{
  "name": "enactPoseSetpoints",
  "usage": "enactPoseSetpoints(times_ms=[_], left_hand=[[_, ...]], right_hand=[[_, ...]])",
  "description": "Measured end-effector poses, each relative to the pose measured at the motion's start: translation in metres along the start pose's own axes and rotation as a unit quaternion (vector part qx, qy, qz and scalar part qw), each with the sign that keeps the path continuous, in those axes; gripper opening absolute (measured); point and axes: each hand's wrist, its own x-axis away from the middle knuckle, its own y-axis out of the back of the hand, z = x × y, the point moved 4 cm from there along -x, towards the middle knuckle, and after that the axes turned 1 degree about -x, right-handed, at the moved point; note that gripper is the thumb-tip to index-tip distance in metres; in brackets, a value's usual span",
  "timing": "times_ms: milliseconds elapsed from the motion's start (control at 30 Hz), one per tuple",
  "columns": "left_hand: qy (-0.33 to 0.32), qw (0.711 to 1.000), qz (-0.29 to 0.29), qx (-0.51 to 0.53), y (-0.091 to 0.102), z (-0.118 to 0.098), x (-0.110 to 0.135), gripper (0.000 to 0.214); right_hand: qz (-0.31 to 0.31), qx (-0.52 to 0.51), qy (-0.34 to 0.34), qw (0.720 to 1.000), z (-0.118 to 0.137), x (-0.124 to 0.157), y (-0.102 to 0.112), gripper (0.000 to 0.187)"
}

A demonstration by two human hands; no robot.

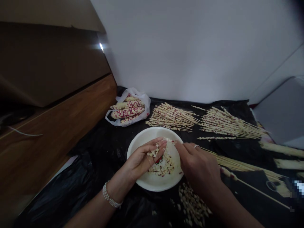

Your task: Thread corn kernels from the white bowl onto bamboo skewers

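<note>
My left hand (147,155) is cupped, palm up, over a white bowl (140,139), with loose corn kernels (154,152) lying in it. Its fingertips are by the front end of a skewer (261,191), where a few threaded kernels show. My right hand (197,158) is closed around that skewer at the bowl's right side. The skewer's bare stick runs out behind my right wrist, with more kernels threaded just past the hand. Inside the bowl lie many white and dark red kernels (166,166). My fingers hide part of the skewer.
A plastic bag (144,98) holds speckled corn cobs (128,112) at the back left. Two piles of kernel-threaded skewers (168,115) (220,122) lie behind the bowl. Bare sticks (249,164) and stripped cobs (285,150) are at right. Loose kernels (192,205) lie on black plastic sheeting (71,180).
</note>
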Motion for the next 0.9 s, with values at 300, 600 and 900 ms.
enactPoseSetpoints(times_ms=[300, 600, 900], left_hand=[[-0.023, 0.997, -0.037, -0.056, 0.003, -0.002, -0.001, 0.030], [-0.020, 0.998, -0.038, -0.049, 0.005, -0.002, -0.001, 0.026], [-0.032, 0.996, -0.047, -0.061, 0.010, -0.001, -0.003, 0.015]], right_hand=[[0.016, -0.020, 0.005, 1.000, 0.005, 0.002, -0.006, 0.019], [0.008, -0.030, 0.002, 1.000, 0.006, 0.001, -0.007, 0.016], [0.000, -0.027, 0.016, 1.000, 0.009, 0.003, -0.009, 0.025]])
